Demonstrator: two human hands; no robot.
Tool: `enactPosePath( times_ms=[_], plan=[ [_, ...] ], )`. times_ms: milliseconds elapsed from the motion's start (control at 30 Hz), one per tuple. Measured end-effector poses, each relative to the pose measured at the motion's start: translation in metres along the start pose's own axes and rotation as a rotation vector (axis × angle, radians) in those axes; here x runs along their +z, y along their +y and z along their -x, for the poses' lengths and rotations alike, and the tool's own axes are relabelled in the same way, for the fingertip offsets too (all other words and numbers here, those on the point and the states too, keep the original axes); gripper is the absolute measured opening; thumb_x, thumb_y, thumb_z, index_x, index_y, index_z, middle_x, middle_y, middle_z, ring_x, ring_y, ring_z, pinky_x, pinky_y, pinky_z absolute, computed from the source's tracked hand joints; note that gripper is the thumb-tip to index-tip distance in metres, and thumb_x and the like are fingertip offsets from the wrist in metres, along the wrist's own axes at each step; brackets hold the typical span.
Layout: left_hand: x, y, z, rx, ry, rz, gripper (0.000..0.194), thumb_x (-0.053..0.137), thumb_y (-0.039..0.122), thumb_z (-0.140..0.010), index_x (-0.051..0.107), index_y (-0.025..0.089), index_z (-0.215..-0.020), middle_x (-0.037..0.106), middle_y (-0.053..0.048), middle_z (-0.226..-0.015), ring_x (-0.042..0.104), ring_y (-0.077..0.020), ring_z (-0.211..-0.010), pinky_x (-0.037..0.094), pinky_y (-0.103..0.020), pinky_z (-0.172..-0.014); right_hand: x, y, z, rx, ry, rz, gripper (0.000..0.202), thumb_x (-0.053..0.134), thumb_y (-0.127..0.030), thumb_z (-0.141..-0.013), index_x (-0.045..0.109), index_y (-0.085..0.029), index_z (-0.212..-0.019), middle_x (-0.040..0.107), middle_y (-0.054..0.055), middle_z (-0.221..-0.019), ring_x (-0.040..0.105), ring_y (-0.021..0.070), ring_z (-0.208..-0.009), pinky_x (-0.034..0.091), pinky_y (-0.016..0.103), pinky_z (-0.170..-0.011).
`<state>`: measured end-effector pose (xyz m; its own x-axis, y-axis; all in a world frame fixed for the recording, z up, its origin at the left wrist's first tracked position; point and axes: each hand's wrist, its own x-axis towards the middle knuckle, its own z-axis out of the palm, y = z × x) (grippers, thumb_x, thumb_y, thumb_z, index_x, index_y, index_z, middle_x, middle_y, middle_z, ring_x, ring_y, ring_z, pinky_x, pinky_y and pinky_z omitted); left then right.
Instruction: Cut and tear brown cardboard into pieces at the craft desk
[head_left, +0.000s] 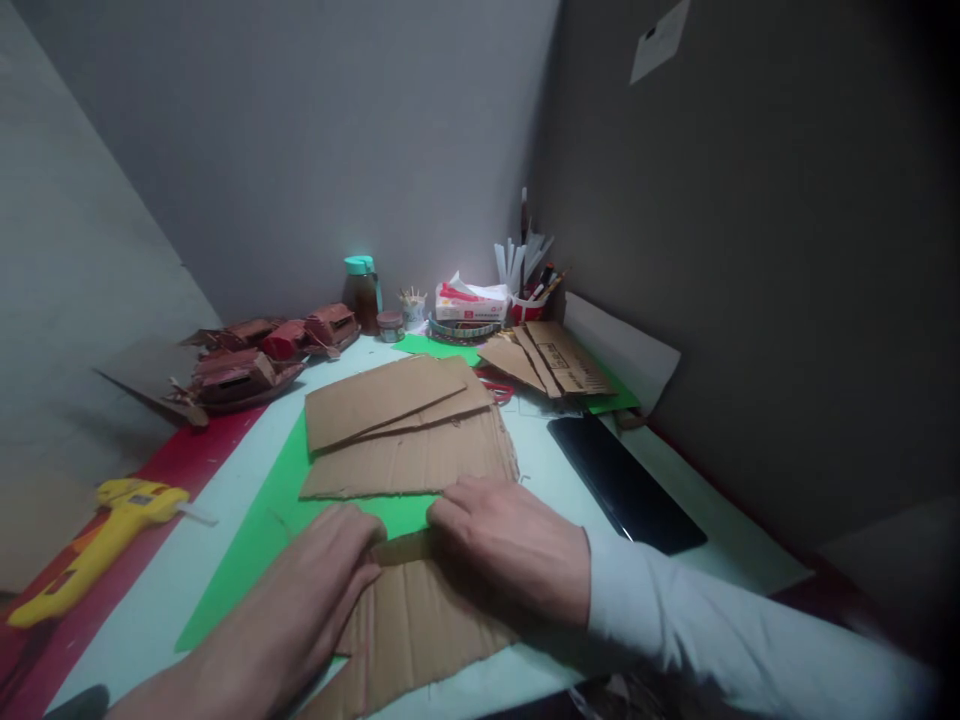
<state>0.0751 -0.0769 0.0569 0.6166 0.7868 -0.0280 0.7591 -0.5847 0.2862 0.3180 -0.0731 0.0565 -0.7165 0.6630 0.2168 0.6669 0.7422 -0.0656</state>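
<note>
A piece of corrugated cardboard [427, 620] lies at the near edge of the table, its far edge bent up into a narrow strip. My left hand [334, 560] grips that strip at its left end, thumb and fingers pressed together. At the right end my right hand [510, 540] pinches the same strip, its thumb hidden. Just beyond the hands, several flat cardboard pieces [412, 455] overlap on a bright green sheet [247, 560].
A yellow glue gun [112, 545] lies at left. Right of the hands is a black phone-like slab [626, 480]. Behind stand red model boats [247, 370], a teal-lidded jug [362, 295], a tissue box [471, 302] and a cup of glue sticks [529, 305]. Red scissors [499, 390] peek out.
</note>
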Motion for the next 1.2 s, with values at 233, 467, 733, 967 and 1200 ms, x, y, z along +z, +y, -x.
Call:
enactPosePath(
  times_ms=[233, 467, 733, 967, 1200],
  plan=[
    [0.019, -0.011, 0.003, 0.092, 0.115, -0.049, 0.019, 0.031, 0.016, -0.095, 0.047, 0.025, -0.098, 0.058, -0.006, -0.096, 0.059, -0.0219, -0.086, 0.051, -0.035, -0.076, 0.006, -0.001, 0.01, 0.065, 0.024, 0.002, 0.004, 0.057, -0.016, -0.093, 0.054, -0.017, -0.091, 0.056, 0.003, -0.087, 0.045, 0.0186, -0.071, 0.03, 0.034, -0.056],
    [0.025, -0.001, 0.01, 0.242, 0.256, -0.332, 0.035, 0.037, -0.006, -0.072, 0.042, 0.024, -0.089, 0.055, -0.005, -0.084, 0.058, -0.0223, -0.07, 0.05, -0.033, -0.057, 0.01, -0.01, 0.013, 0.067, 0.027, 0.0, 0.009, 0.051, -0.016, -0.097, 0.054, -0.016, -0.089, 0.056, 0.005, -0.089, 0.045, 0.0198, -0.075, 0.031, 0.034, -0.06],
    [0.011, -0.003, -0.006, 0.197, 0.178, -0.02, 0.013, 0.04, 0.019, -0.093, 0.048, 0.028, -0.09, 0.061, -0.002, -0.089, 0.064, -0.0218, -0.086, 0.052, -0.03, -0.067, -0.006, -0.001, -0.004, 0.029, -0.071, -0.023, 0.003, 0.059, -0.019, -0.093, 0.06, -0.016, -0.091, 0.065, 0.004, -0.086, 0.057, 0.019, -0.076, 0.036, 0.033, -0.061],
    [0.019, 0.018, -0.032, 0.085, 0.069, 0.147, 0.028, 0.032, 0.034, -0.099, 0.054, 0.024, -0.084, 0.063, -0.003, -0.084, 0.061, -0.0222, -0.08, 0.051, -0.038, -0.071, -0.011, 0.001, -0.012, -0.005, -0.103, -0.048, 0.006, 0.062, -0.018, -0.089, 0.066, -0.013, -0.089, 0.066, 0.006, -0.081, 0.058, 0.0207, -0.073, 0.036, 0.033, -0.06],
    [0.015, 0.032, -0.046, 0.132, 0.087, 0.183, 0.025, 0.038, 0.027, -0.095, 0.055, 0.023, -0.077, 0.063, -0.002, -0.079, 0.061, -0.0199, -0.073, 0.05, -0.035, -0.065, 0.001, 0.01, -0.006, -0.067, 0.017, -0.082, 0.006, 0.066, -0.019, -0.083, 0.065, -0.015, -0.079, 0.063, 0.003, -0.079, 0.05, 0.0192, -0.07, 0.034, 0.035, -0.064]
  ],
)
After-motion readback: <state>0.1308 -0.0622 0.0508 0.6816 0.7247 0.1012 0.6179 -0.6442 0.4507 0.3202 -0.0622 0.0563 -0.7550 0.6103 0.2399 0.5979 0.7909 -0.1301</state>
